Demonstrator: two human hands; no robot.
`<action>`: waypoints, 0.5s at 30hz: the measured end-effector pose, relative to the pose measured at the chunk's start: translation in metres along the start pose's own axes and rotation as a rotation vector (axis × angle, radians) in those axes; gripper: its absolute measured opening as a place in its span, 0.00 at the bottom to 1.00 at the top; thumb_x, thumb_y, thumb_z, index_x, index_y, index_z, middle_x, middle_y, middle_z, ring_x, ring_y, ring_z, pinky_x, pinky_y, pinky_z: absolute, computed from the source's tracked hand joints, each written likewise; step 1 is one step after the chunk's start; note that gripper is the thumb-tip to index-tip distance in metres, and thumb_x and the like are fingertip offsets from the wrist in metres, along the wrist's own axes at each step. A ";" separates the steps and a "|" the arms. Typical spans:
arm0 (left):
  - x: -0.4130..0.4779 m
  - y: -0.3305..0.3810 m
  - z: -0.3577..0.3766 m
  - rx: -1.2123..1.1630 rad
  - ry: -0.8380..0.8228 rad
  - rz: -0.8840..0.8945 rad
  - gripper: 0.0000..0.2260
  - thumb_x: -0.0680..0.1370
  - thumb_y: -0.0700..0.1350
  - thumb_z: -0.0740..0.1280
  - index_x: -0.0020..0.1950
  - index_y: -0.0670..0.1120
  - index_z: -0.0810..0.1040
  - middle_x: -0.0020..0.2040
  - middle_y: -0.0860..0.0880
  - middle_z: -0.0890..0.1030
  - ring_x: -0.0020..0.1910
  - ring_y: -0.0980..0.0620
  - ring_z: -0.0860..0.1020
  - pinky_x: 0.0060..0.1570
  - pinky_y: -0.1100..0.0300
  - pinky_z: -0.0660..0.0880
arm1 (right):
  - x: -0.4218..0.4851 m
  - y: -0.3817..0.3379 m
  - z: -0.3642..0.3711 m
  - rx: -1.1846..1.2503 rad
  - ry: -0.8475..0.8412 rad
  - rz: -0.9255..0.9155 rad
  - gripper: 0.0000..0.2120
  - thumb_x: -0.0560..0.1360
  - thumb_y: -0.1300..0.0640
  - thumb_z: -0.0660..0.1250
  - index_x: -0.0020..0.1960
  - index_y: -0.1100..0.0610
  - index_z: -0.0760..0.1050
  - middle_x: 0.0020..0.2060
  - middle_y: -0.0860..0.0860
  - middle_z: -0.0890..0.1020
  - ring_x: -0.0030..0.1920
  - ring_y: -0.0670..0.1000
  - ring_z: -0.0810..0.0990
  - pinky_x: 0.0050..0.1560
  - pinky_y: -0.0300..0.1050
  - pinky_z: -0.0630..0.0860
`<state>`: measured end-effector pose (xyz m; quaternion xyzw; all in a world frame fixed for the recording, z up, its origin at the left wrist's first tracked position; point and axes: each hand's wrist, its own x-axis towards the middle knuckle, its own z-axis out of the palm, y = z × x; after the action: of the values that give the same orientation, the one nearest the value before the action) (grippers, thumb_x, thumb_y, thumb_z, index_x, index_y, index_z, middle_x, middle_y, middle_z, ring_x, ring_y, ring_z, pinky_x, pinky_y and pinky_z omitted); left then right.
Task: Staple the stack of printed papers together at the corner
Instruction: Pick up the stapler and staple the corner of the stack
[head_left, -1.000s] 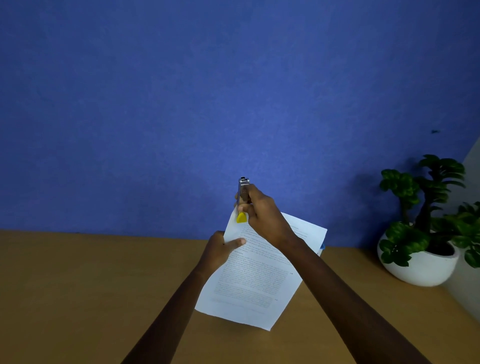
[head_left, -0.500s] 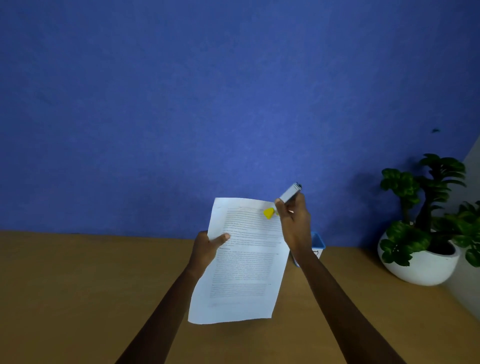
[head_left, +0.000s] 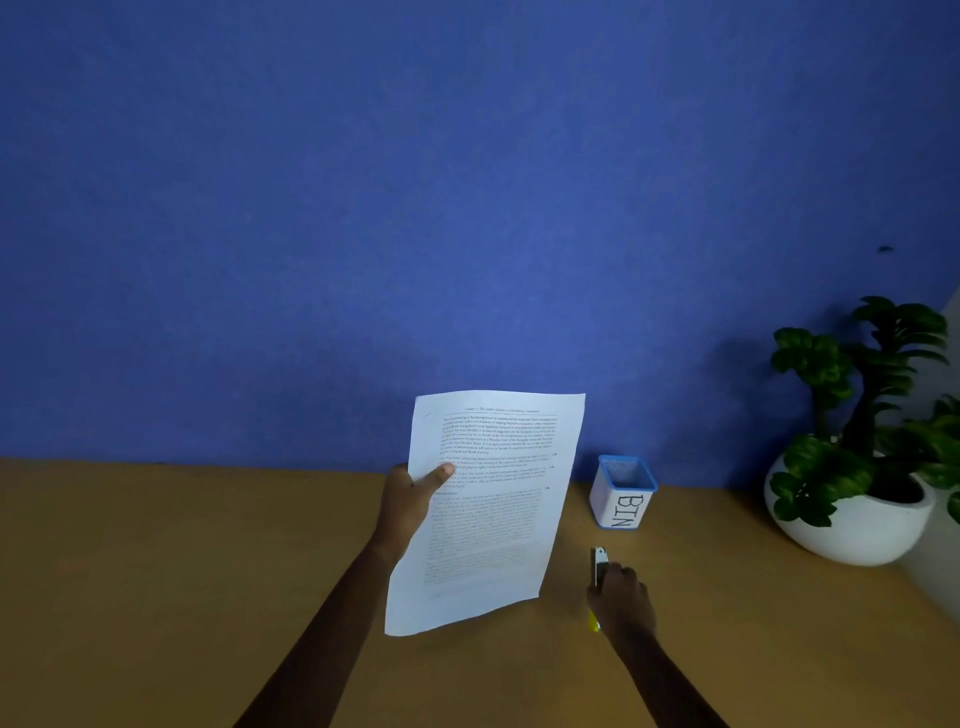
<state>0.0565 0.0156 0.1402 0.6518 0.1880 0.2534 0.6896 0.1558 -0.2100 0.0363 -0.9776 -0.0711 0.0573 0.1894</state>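
With the left hand (head_left: 410, 501) pinching the papers (head_left: 488, 509) upright just left of the bin (head_left: 621, 493), the right hand (head_left: 621, 603) clasps the stapler (head_left: 600, 564) low before it, seemingly setting it down, so checking the corner comes next.

- A blue felt-like wall (head_left: 467, 208) is filling the upper view.
- A wooden table (head_left: 156, 597) is running beneath it.
- Dim light is leaving soft shadows by the plant (head_left: 872, 415).

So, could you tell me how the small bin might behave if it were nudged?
The bin is small and looks empty, so probably light. It stands narrower at its base, so it may tip or slide on the smooth table.
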 end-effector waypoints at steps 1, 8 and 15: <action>0.000 0.000 0.001 -0.006 0.001 0.003 0.08 0.75 0.38 0.66 0.53 0.43 0.75 0.56 0.41 0.79 0.49 0.46 0.78 0.42 0.63 0.75 | -0.001 0.005 0.004 -0.029 -0.017 0.006 0.14 0.78 0.58 0.58 0.61 0.61 0.72 0.58 0.58 0.77 0.59 0.58 0.76 0.57 0.47 0.75; 0.000 -0.005 0.004 0.013 0.011 0.037 0.08 0.75 0.37 0.66 0.53 0.42 0.74 0.54 0.44 0.79 0.51 0.47 0.79 0.41 0.65 0.76 | 0.000 0.013 0.017 -0.110 -0.083 0.058 0.15 0.79 0.59 0.56 0.64 0.61 0.69 0.61 0.56 0.74 0.62 0.55 0.74 0.59 0.46 0.75; 0.001 -0.006 0.006 0.003 -0.005 0.061 0.08 0.75 0.37 0.66 0.52 0.47 0.73 0.52 0.48 0.78 0.46 0.52 0.78 0.44 0.64 0.75 | 0.005 0.012 0.018 -0.129 -0.081 0.083 0.15 0.80 0.59 0.55 0.64 0.62 0.68 0.62 0.57 0.73 0.64 0.56 0.72 0.60 0.46 0.74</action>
<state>0.0611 0.0110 0.1348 0.6587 0.1667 0.2726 0.6812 0.1599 -0.2133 0.0146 -0.9868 -0.0416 0.1000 0.1204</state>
